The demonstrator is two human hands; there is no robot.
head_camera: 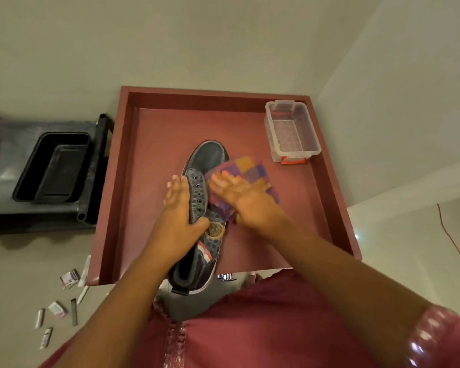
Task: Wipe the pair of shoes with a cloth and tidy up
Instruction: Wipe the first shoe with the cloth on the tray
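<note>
On tray (327,181), shoe (210,160) lengthwise, toe pointing away.

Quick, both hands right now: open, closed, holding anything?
Left hand: grips the shoe.
Right hand: open, flat fingers pressing the checked cloth against it.

bare forearms, orange-painted nails (225,173), a maroon garment (263,328) with a sequined short sleeve (441,338).

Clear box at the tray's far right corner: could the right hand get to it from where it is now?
Probably yes. The right hand presses the cloth on the shoe, and only bare tray lies between it and the clear box, though it must let go first.
</note>
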